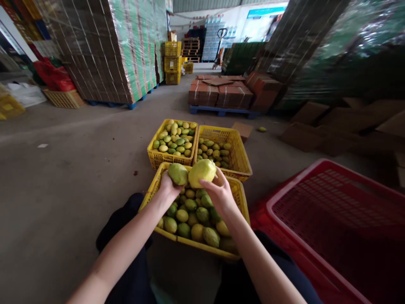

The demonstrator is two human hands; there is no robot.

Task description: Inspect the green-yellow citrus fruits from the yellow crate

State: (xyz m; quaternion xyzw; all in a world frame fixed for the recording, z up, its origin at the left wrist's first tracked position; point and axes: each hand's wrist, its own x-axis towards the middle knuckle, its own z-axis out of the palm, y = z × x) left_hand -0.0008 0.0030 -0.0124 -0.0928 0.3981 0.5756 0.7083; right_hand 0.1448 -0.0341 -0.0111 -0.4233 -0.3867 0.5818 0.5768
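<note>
My left hand [167, 186] grips a green lemon [177, 173]. My right hand [219, 191] grips a larger yellow-green lemon [202, 172] beside it; the two fruits touch. Both are held above the far end of a yellow crate [241, 199] that rests between my knees and holds several green and yellow lemons [193, 217]. Just beyond it stand two more yellow crates side by side: the left crate [155, 157] is nearly full of lemons, the right crate [241, 157] holds a shallower layer.
A red crate [332, 211] without fruit sits at my right on another red one. Wrapped pallets of boxes [110, 50] rise left and right. A low pallet of brown cartons [221, 95] stands ahead. Flattened cardboard [335, 126] lies right. One loose lemon [261, 129] is on the concrete floor.
</note>
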